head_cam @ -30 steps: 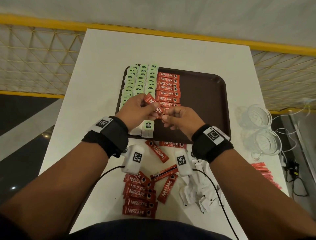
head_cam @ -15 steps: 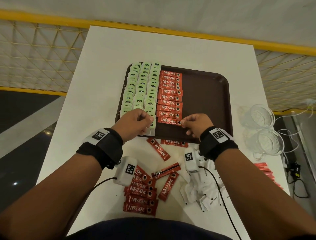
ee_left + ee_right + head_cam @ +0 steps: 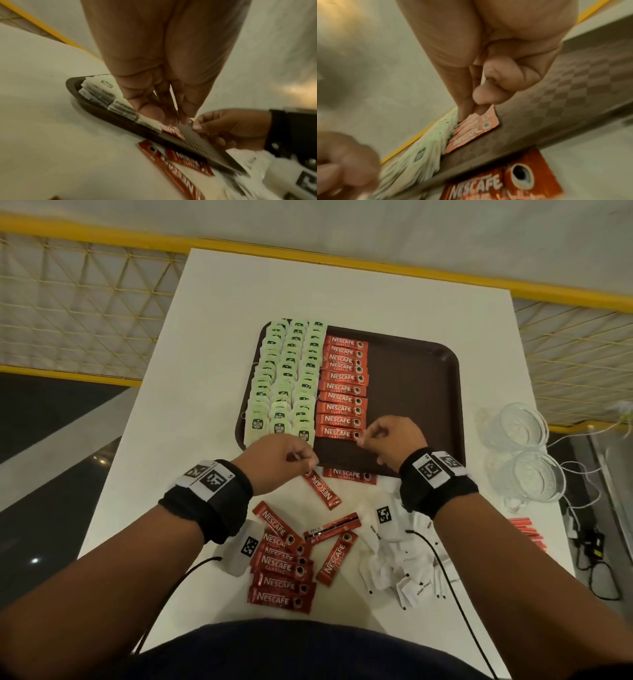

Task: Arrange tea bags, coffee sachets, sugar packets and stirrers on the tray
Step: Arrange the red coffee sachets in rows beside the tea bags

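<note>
A brown tray (image 3: 411, 392) holds three columns of green tea bags (image 3: 287, 385) and one column of red coffee sachets (image 3: 344, 385). My right hand (image 3: 359, 440) pinches the right end of the nearest sachet (image 3: 337, 433) in that column; the right wrist view shows thumb and forefinger (image 3: 465, 108) on its lifted corner. My left hand (image 3: 308, 465) hovers over the tray's near edge, fingers loosely bunched and holding nothing, just above a loose sachet (image 3: 322, 487) on the table. The left wrist view shows the left hand (image 3: 173, 120) blurred.
Another sachet (image 3: 349, 475) lies against the tray's near rim. A pile of loose sachets (image 3: 282, 570) and white sugar packets (image 3: 404, 570) lie near my body. Two glass cups (image 3: 520, 426) stand right of the tray, red stirrers (image 3: 524, 530) beyond them. The tray's right half is bare.
The sachet both hands held a second ago now lies at the near end of the column. My left hand let go and drew back to the tray's near edge; my right stays on its end.
</note>
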Tool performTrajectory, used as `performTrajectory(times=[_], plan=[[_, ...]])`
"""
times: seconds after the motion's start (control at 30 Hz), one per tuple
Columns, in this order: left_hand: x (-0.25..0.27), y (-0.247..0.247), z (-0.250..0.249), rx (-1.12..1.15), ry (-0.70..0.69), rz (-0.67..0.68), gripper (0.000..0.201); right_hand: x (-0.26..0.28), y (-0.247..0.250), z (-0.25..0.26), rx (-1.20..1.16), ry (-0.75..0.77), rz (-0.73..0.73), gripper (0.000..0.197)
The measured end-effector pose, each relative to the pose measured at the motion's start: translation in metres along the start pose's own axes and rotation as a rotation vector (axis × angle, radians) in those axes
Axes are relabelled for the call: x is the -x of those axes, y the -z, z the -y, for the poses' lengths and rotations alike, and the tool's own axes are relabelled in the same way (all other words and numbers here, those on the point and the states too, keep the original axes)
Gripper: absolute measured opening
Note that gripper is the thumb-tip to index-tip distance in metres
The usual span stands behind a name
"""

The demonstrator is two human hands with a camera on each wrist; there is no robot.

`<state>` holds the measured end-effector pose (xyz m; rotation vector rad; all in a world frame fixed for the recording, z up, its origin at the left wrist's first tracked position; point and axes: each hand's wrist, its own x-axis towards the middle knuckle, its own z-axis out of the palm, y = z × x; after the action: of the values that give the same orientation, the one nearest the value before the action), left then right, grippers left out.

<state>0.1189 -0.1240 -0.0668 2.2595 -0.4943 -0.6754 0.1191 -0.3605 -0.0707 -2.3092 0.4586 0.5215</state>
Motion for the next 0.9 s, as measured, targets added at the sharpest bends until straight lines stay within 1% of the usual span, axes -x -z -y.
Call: performTrajectory(times=[0.07, 0.1, 0.17, 0.23, 0.3, 0.4, 0.53, 0.63, 0.73, 0.83, 0.9], plan=[[0.005, -0.011, -0.003, -0.079, -0.055, 0.065, 0.017, 0.018, -0.001, 0.002, 0.113, 0.102, 0.100, 0.008], [0.007, -0.017, -0.003, -0.121, -0.068, 0.101, 0.020, 0.026, -0.003, 0.002, 0.215, 0.142, 0.159, 0.007], [0.008, -0.030, -0.004, -0.229, -0.077, 0.165, 0.026, 0.035, -0.011, 0.000, 0.446, 0.223, 0.243, 0.014], [0.008, -0.040, -0.005, -0.314, -0.085, 0.181, 0.028, 0.039, -0.020, -0.005, 0.609, 0.264, 0.252, 0.021], [0.008, -0.047, -0.007, -0.373, -0.102, 0.152, 0.030, 0.040, -0.026, -0.009, 0.690, 0.274, 0.222, 0.026], [0.010, -0.050, -0.004, -0.434, -0.088, 0.105, 0.032, 0.041, -0.031, -0.015, 0.681, 0.267, 0.224, 0.027], [0.014, -0.051, 0.006, -0.546, -0.055, 0.110, 0.031, 0.046, -0.036, -0.018, 0.645, 0.279, 0.226, 0.018], [0.017, -0.050, 0.013, -0.525, -0.005, 0.099, 0.031, 0.045, -0.036, -0.016, 0.642, 0.296, 0.158, 0.026], [0.017, -0.048, 0.016, -0.554, 0.001, 0.058, 0.023, 0.045, -0.036, -0.011, 0.712, 0.304, 0.147, 0.023], [0.017, -0.044, 0.015, -0.580, 0.046, 0.049, 0.017, 0.045, -0.039, -0.006, 0.766, 0.295, 0.146, 0.016], [0.017, -0.040, 0.015, -0.523, 0.086, 0.034, 0.008, 0.045, -0.039, -0.002, 0.759, 0.292, 0.159, 0.012]])
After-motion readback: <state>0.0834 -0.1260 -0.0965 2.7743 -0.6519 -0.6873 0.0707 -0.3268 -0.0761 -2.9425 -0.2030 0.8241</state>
